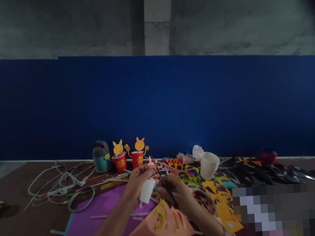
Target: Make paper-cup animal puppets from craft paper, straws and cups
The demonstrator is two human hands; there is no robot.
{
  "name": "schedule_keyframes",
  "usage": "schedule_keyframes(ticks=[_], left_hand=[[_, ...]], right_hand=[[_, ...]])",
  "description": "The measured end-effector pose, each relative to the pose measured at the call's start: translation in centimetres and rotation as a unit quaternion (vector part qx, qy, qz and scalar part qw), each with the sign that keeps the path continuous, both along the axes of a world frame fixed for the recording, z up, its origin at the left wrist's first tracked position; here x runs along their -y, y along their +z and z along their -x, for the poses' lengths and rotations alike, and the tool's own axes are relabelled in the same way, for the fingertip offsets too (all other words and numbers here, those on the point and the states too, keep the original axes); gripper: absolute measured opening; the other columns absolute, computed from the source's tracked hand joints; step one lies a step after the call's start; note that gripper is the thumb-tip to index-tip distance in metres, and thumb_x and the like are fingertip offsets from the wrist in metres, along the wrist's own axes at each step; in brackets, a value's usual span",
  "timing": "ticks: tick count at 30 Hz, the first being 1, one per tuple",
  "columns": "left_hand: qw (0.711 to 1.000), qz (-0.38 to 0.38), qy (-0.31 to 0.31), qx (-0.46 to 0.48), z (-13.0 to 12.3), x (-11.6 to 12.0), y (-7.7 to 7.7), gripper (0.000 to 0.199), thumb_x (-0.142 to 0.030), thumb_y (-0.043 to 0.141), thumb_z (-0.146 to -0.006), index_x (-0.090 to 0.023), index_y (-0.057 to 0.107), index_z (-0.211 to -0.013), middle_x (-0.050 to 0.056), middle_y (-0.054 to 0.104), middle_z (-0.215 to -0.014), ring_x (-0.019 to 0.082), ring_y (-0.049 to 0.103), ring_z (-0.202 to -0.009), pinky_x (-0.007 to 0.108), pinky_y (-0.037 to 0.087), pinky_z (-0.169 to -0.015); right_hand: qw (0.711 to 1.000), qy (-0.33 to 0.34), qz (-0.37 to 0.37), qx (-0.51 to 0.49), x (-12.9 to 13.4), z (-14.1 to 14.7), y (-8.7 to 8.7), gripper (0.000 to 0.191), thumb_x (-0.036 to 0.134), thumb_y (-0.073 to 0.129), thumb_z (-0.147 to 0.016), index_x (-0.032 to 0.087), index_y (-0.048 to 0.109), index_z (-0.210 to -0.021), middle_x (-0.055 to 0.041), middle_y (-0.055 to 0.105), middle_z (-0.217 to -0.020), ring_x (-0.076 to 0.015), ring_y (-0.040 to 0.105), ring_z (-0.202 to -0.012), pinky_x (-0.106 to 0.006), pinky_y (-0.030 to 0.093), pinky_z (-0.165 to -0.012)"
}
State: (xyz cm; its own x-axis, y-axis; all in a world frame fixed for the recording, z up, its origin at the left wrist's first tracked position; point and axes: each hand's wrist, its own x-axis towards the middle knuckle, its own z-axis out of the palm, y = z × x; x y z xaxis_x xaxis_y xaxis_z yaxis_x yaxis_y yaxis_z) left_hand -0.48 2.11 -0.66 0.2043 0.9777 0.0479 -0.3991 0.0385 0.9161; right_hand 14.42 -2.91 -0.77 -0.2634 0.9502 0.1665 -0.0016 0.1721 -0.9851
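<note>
Left hand pinched pink paper above the white cup; right hand gripped scissors, blades close alongside. Such closeness probably risked a slip nicking the left fingertips or tearing the paper.

Wall panel solid dk blue, lg sheet purple, cups red w/ yellow markings.

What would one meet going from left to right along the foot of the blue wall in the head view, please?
Teal container, first red cup, second red cup, large white cup, dark red object.
</note>
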Motion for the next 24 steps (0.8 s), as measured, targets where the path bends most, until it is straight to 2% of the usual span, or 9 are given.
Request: schedule_keyframes(ticks=[3,6,14,24], left_hand=[[1.0,-0.003,0.005,-0.023,0.1,0.0,-0.1,0.024,-0.029,0.076,-0.062,-0.016,0.056,-0.062,-0.006,0.056,-0.053,0.006,0.049,-0.044,0.017,0.035,-0.046],[0.999,-0.007,-0.016,-0.049,0.3,0.2,0.2,0.023,-0.028,0.075,-0.062,-0.015,0.057,-0.061,-0.004,0.058,-0.055,0.007,0.05,-0.045,0.018,0.035,-0.046],[0.998,-0.01,-0.016,-0.06,0.5,0.5,1.4,0.022,-0.027,0.076,-0.058,-0.014,0.059,-0.059,-0.003,0.058,-0.053,0.007,0.048,-0.045,0.018,0.034,-0.045],[0.997,-0.022,-0.012,-0.077,0.9,0.1,0.8,0.016,-0.026,0.071,-0.065,-0.015,0.06,-0.063,-0.002,0.06,-0.055,0.009,0.052,-0.047,0.019,0.036,-0.046]], right_hand=[[1.0,0.004,0.006,-0.004,0.0,0.0,-0.1,0.04,0.05,0.074,-0.066,0.016,0.053,-0.074,0.0059,0.047,-0.052,-0.0064,0.04,-0.038,-0.018,0.034,-0.036],[1.0,0.009,0.002,-0.01,0.0,0.0,0.0,0.041,0.051,0.073,-0.066,0.016,0.053,-0.074,0.0059,0.047,-0.051,-0.0069,0.04,-0.041,-0.019,0.036,-0.038],[1.0,0.008,-0.015,0.012,0.2,-0.3,0.2,0.035,0.047,0.069,-0.072,0.015,0.053,-0.071,0.0057,0.045,-0.051,-0.0054,0.037,-0.04,-0.018,0.028,-0.037],[1.0,-0.002,-0.009,0.006,0.2,-0.2,0.3,0.036,0.047,0.072,-0.069,0.016,0.054,-0.07,0.0058,0.045,-0.052,-0.0055,0.034,-0.042,-0.019,0.025,-0.04]])
